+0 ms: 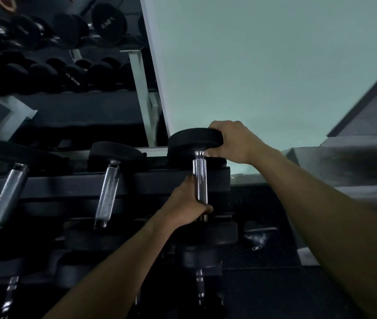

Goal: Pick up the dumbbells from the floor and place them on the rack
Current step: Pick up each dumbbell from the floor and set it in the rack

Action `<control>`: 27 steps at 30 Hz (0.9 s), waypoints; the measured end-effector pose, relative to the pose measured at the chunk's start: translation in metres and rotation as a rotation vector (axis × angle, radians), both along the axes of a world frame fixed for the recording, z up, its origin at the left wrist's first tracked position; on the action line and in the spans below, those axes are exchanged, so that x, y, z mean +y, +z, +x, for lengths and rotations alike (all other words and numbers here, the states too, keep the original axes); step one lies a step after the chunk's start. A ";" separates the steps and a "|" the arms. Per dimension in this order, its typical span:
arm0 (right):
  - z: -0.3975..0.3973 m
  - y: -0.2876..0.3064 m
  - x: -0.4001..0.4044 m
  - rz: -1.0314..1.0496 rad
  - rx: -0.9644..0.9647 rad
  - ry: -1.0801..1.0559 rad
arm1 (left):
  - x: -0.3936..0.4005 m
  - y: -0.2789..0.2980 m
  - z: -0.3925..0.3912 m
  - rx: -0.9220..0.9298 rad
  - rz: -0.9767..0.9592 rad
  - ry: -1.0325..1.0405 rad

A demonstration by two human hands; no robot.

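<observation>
A black dumbbell with a chrome knurled handle [199, 178] lies at the right end of the rack's top tier [159, 180], its far head [193, 140] toward the wall. My left hand [188, 203] is wrapped around the near part of the handle. My right hand [231, 140] grips the right side of the far head. Two more dumbbells [110, 187] rest on the same tier to the left, handles pointing at me.
A lower tier holds further dumbbells [200, 284]. A mirror [56, 65] at the upper left reflects racked weights. A pale wall [263, 65] rises behind. A small black kettlebell [260, 237] sits on the dark floor right of the rack, beside a grey ledge [343, 162].
</observation>
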State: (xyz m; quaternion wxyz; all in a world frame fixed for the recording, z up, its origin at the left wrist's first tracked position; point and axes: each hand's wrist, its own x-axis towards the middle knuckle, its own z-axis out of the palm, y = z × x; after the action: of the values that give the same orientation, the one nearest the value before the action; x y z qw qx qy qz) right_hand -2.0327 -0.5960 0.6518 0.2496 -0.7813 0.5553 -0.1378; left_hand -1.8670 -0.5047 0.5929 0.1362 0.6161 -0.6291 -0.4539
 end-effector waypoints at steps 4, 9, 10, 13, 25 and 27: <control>0.004 -0.009 0.013 -0.036 -0.034 -0.063 | 0.016 0.018 0.012 0.019 -0.031 -0.075; 0.012 0.004 0.019 0.007 0.073 -0.094 | 0.056 0.029 0.051 0.031 -0.059 -0.188; 0.014 0.006 0.019 0.018 0.096 -0.099 | 0.059 0.026 0.057 -0.005 -0.062 -0.223; 0.020 0.006 0.021 -0.006 0.136 -0.128 | 0.059 0.012 0.062 -0.140 -0.209 -0.343; 0.026 0.008 0.022 -0.067 0.212 -0.147 | 0.061 -0.008 0.065 -0.037 -0.346 -0.324; 0.027 0.008 0.022 -0.059 0.222 -0.161 | 0.061 -0.008 0.064 -0.041 -0.351 -0.320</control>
State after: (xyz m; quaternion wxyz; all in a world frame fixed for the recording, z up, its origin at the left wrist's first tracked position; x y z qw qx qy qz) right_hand -2.0062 -0.5740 0.6593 0.1517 -0.7516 0.6361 -0.0862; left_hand -1.8028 -0.4434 0.5852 0.1549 0.4843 -0.7908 -0.3408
